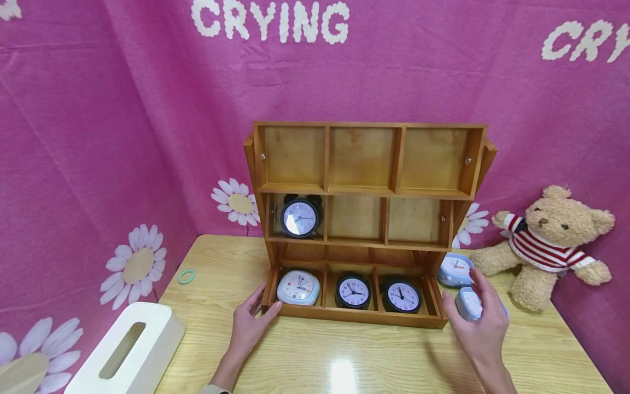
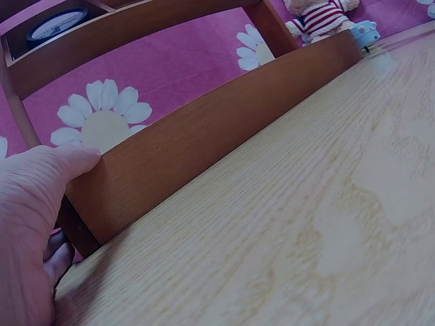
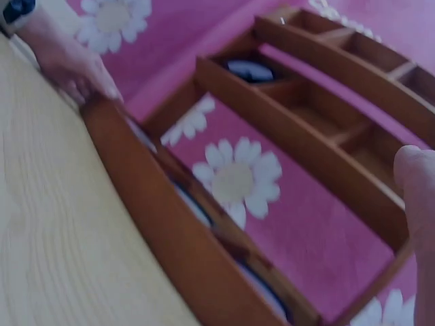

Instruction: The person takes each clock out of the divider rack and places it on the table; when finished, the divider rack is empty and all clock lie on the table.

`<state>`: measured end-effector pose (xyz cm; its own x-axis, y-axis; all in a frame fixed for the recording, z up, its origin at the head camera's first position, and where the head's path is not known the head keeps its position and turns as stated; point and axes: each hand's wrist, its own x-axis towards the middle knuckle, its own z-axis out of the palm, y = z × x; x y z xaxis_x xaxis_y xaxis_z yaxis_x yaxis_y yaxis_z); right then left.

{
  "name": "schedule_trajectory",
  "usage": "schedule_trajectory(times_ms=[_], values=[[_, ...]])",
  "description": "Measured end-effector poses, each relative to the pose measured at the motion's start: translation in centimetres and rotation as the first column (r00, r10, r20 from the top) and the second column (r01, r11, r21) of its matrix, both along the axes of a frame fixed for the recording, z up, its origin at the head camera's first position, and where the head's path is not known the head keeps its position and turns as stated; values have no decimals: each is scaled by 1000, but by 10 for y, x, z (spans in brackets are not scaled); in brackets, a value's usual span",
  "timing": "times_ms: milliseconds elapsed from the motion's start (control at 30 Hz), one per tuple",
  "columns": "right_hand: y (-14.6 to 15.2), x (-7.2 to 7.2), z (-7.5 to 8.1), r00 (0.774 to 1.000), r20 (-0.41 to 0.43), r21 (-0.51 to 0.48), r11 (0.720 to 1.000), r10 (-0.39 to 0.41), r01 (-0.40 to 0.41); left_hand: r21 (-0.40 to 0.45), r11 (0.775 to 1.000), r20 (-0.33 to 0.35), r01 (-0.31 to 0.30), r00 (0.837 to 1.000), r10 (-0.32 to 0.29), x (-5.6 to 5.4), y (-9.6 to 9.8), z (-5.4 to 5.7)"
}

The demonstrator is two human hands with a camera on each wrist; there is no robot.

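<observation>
A three-tier wooden display shelf (image 1: 364, 314) stands on the table. My left hand (image 1: 250, 324) grips its bottom left front corner; in the left wrist view the thumb (image 2: 81, 161) lies on top of the front board, with fingers beside the end. A pale blue clock (image 1: 298, 288) and two black clocks (image 1: 353, 291) (image 1: 402, 296) sit in the bottom tier. Another black alarm clock (image 1: 299, 218) occupies the middle tier's left compartment. My right hand (image 1: 479, 325) has its thumb and fingers apart beside the shelf's right end, partly covering a small blue clock (image 1: 468, 304).
A second blue clock (image 1: 455, 269) lies behind the right hand, next to a teddy bear (image 1: 551, 241) in a striped shirt. On the left are a white tissue box (image 1: 157, 339) and a green ring (image 1: 186, 277). Pink flowered cloth (image 1: 197, 109) hangs behind the table (image 1: 295, 355).
</observation>
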<state>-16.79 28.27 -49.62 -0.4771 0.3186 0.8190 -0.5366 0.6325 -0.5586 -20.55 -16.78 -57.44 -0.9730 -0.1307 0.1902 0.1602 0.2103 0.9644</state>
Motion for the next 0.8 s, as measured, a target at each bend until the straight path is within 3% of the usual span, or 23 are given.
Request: schedule_trajectory(times_ms=[133,233,333,467,800], values=[[-23,-3,14,998,2,31,997,65,-65,2,1000,-2,2,1000,-2,0,0,0],[-49,2,36,991,22,37,991,128,-129,0,1000,-7,2,1000,-2,0,0,0],[-66,-2,44,974,68,26,975,217,-219,-3,1000,-13,2,1000,-2,0,0,0],[-80,-14,41,948,141,18,957,285,-290,-8,1000,-18,1,1000,-1,0,0,1],[-139,-35,60,895,191,80,903,403,-423,-8,1000,-9,-8,1000,8,-1,0,0]])
